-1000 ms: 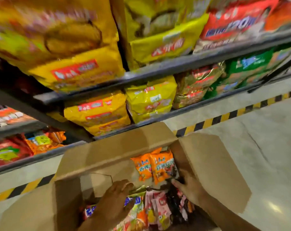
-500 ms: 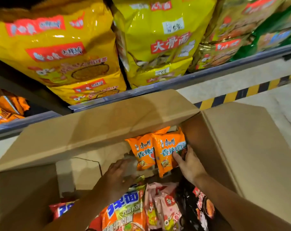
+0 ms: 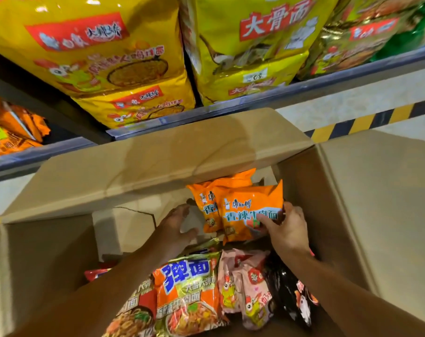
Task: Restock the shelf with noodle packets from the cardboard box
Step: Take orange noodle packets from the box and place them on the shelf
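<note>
Right hand [image 3: 288,228] pinched the front orange packet [image 3: 251,210] at the box's [image 3: 376,203] twelve o'clock end while the left hand [image 3: 177,226], fingers spread, held nothing at its nine o'clock; lifted by that corner, it could slip or drag its twin [image 3: 207,203] askew.

Warm indoor light from overhead, fairly dim. Glare streaks on the yellow bags [image 3: 104,57] above the hands. Far box flap [image 3: 158,161] shadows the box interior by the hands. Slight motion blur throughout, print soft. Wide-angle bending at frame edges; shelf rail [image 3: 255,103] bows.
</note>
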`<act>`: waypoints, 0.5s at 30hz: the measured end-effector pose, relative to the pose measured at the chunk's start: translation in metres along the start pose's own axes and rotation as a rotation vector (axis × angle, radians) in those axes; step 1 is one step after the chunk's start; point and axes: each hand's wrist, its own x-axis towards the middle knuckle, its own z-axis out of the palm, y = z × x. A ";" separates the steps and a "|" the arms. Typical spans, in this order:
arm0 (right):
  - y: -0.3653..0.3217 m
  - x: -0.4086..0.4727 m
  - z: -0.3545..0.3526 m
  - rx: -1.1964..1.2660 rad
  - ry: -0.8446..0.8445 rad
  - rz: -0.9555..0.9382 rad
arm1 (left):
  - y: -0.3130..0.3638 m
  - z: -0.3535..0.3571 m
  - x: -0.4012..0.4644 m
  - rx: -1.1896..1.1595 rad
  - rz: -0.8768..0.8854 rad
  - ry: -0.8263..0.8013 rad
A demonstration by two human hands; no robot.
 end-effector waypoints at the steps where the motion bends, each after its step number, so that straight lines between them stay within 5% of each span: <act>1: 0.001 -0.004 -0.002 -0.006 0.024 -0.017 | 0.006 0.002 0.005 -0.061 -0.044 0.014; 9: 0.021 -0.021 -0.018 0.083 -0.055 -0.085 | 0.037 0.030 0.034 -0.486 -0.165 0.031; 15: 0.019 -0.051 -0.043 0.092 -0.028 -0.133 | 0.046 0.041 0.026 -0.488 -0.091 0.198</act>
